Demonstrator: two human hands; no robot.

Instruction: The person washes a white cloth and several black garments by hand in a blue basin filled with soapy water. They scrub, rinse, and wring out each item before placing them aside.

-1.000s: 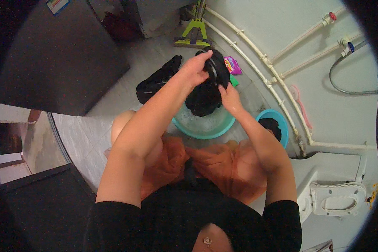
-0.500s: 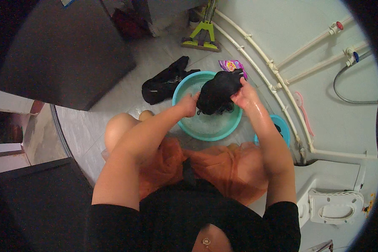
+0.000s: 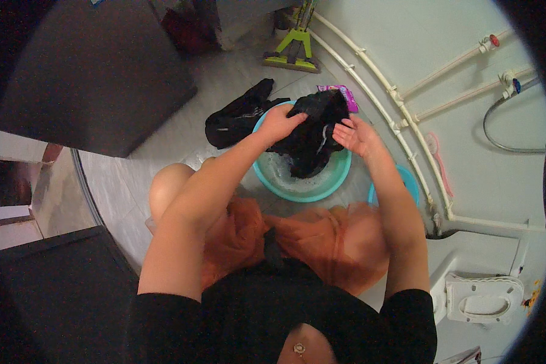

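The left hand [image 3: 279, 124] grips crumpled black cloth [image 3: 312, 141] (limp, white-streaked), the right hand [image 3: 358, 137] spread open.

The cloth [image 3: 315, 136] is black, the basin [image 3: 344, 170] turquoise.

Half a second ago the black garment [image 3: 314, 136] was a rounded bundle; now it is spread out, hanging down into the turquoise basin [image 3: 303, 198] with a pale stripe showing. The left hand [image 3: 285, 123] has gone from low beside the bundle to the garment's upper left, which it now grips. The right hand [image 3: 357, 136] has loosened its hold and opened, palm showing, though whether its fingertips still touch the cloth is hard to tell.
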